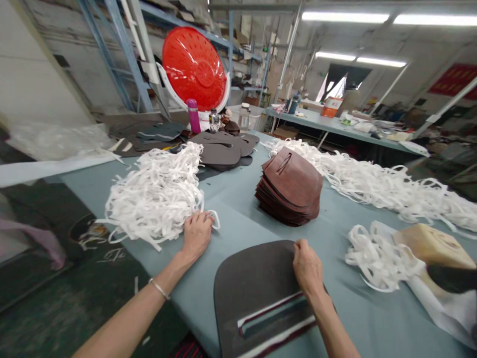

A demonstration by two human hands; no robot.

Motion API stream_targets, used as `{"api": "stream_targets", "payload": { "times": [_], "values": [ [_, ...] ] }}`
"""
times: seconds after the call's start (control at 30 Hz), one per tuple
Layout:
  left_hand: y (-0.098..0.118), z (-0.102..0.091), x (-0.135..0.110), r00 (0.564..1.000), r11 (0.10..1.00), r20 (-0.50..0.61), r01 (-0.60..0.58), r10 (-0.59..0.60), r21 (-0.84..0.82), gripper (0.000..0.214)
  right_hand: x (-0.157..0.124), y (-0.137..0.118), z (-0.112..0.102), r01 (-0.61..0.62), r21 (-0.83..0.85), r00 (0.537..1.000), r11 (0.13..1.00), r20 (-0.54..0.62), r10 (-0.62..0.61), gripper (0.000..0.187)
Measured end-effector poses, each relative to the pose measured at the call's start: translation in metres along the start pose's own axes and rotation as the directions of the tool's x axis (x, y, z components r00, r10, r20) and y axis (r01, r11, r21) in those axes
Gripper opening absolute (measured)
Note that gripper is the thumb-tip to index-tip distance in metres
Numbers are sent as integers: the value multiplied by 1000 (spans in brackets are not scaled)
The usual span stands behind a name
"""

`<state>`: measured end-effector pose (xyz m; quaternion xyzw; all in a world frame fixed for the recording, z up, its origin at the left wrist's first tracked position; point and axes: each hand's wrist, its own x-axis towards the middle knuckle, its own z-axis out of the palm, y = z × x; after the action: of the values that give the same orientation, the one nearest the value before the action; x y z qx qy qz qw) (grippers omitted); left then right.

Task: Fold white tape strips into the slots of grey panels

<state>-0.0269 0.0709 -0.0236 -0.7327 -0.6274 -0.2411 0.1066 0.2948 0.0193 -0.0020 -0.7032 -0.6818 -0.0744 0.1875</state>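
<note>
My left hand [198, 231] is at the near right edge of a heap of white strips [154, 191], its fingers curled over a white strip [215, 220] that loops out beside it. In front of me lies a dark grey panel [257, 278] with rounded corners. A long slot with white and dark red edging runs across its near part. My right hand [307, 266] is closed at the panel's upper right edge, fingertips bent down and partly hidden. Beyond the panel sits a stack of brown leather pieces [292, 184], the top one slotted.
More grey panels [219, 149] lie at the back, near a purple bottle [193, 116] and a red basket [196, 67]. A long pile of white strips [391, 189] lines the far right. Nearer are a smaller strip bundle [382, 256] and a yellowish block [436, 246].
</note>
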Motion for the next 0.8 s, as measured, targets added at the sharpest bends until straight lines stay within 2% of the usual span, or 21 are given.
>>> {"api": "stream_targets", "payload": {
  "times": [0.07,0.13,0.2,0.27,0.3,0.4,0.47,0.53,0.63,0.7,0.8],
  "values": [
    [6,-2,-2,1000,1000,-11,-15,15,-23,22,-1,-24,-4,72,103,997,992,-39,-68,19],
    [12,-4,-6,1000,999,-28,-11,10,-41,23,-2,-66,-5,243,240,970,940,-82,-230,18],
    [15,-6,-11,999,998,-35,-6,4,-63,23,-3,-114,-1,455,314,889,833,-110,-444,26],
    [14,-7,-15,1000,996,-20,-9,7,-85,22,-2,-156,8,576,314,808,754,-80,-584,40],
    [12,-8,-16,1000,996,-16,-7,6,-94,22,0,-171,14,578,287,804,764,-44,-592,43],
    [6,-12,-20,998,996,-51,22,-26,-86,27,11,-195,37,431,144,893,891,77,-444,32],
    [3,-14,-21,995,998,-91,39,-44,-58,31,19,-195,49,353,77,926,932,112,-360,22],
    [1,-17,-22,992,998,-117,44,-48,-34,35,24,-189,54,351,65,927,934,116,-356,20],
    [-4,-17,-22,988,997,-133,77,-77,-8,32,25,-169,49,350,53,927,935,123,-354,22],
    [-9,-15,-19,986,992,-111,127,-125,15,28,25,-147,40,324,45,935,945,134,-327,24],
    [-15,-11,-13,984,985,-46,172,-170,35,20,25,-97,26,228,29,961,973,154,-230,27]
  ]
}}
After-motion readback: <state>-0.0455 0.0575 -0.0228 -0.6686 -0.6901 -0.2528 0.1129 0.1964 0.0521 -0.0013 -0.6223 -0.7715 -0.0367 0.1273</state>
